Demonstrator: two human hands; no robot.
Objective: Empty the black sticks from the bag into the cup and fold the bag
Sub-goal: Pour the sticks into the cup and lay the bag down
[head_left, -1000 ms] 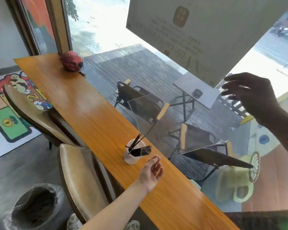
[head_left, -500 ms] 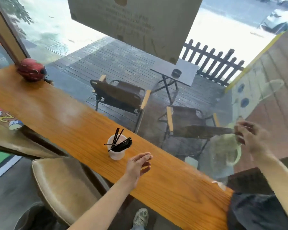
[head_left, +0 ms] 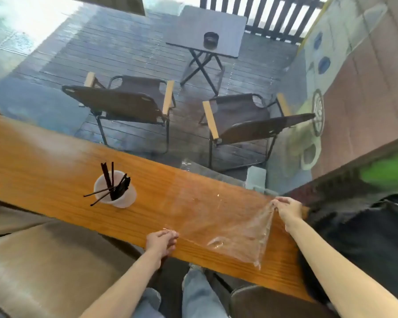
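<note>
Right hand [head_left: 287, 208] pinching one corner of the clear bag [head_left: 216, 216], fingers curled round the plastic. Left hand [head_left: 161, 241] pinching the near left corner at the front edge of the wooden surface [head_left: 44, 161]. Bag spread flat across the surface between both hands. Black sticks [head_left: 115, 187] standing in the white cup [head_left: 115, 191], well left of the bag.

my left hand [head_left: 161, 240] and right hand [head_left: 288, 210] are bare, no sleeves on my forearms, and i'm wearing light blue jeans [head_left: 199, 294].
</note>
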